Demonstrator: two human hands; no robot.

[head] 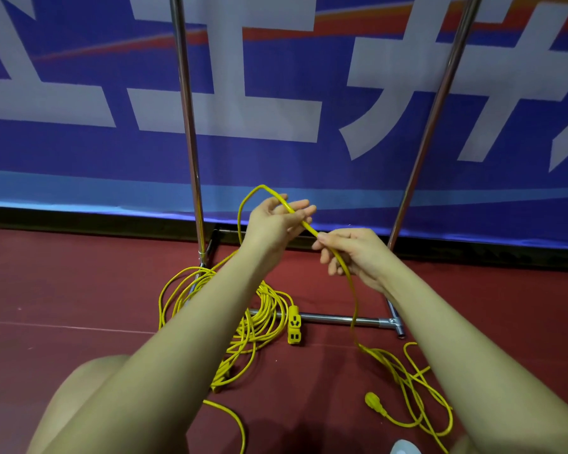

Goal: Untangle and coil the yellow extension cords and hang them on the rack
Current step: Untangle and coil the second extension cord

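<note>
A yellow extension cord (pixel 351 283) runs through both my hands above the red floor. My left hand (pixel 273 221) holds it with fingers loosely spread, the cord arching up in a loop above that hand. My right hand (pixel 351 252) pinches the cord just to the right, and from there it drops to a loose tangle with a yellow plug (pixel 374 401) at lower right. A bigger heap of yellow cord (pixel 256 319) with a yellow socket block (pixel 294 326) lies on the floor under my left forearm. The metal rack's uprights (pixel 187 119) rise behind.
The rack's right upright (pixel 436 106) leans beside a blue banner wall (pixel 276 77). Its floor crossbar (pixel 341 320) ends in a T-joint (pixel 395 324). My knee (pixel 79 398) shows at lower left. A white shoe tip (pixel 404 448) sits at the bottom edge.
</note>
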